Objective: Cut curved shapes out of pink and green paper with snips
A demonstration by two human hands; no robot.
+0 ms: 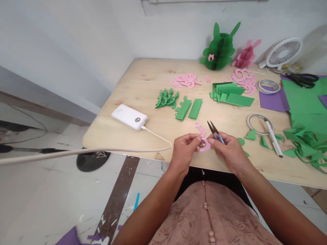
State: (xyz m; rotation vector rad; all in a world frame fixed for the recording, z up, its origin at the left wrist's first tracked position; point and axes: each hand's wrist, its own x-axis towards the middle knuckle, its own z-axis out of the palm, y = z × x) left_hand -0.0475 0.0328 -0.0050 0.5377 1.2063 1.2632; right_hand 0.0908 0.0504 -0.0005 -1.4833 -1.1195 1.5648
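Note:
My left hand (186,149) pinches a curved pink paper cutout (205,145) at the table's front edge, with a second curl of pink paper rising above the fingers. My right hand (228,151) holds small scissors (216,131) with blue handles, dark blades pointing up and away. Its thumb and finger also meet the right edge of the pink paper. Just beyond the hands lie two folded green paper pieces (195,108), one with a partly cut edge, and a pile of curly green cutouts (167,98).
A white power bank (129,116) with its cable lies left. Pink cutouts (187,80), folded green strips (231,93), tape rolls (268,86), a marker (273,137) and green scraps (309,146) spread across the table. Behind stand paper figures (221,51), a fan (283,52) and black-handled scissors (301,80).

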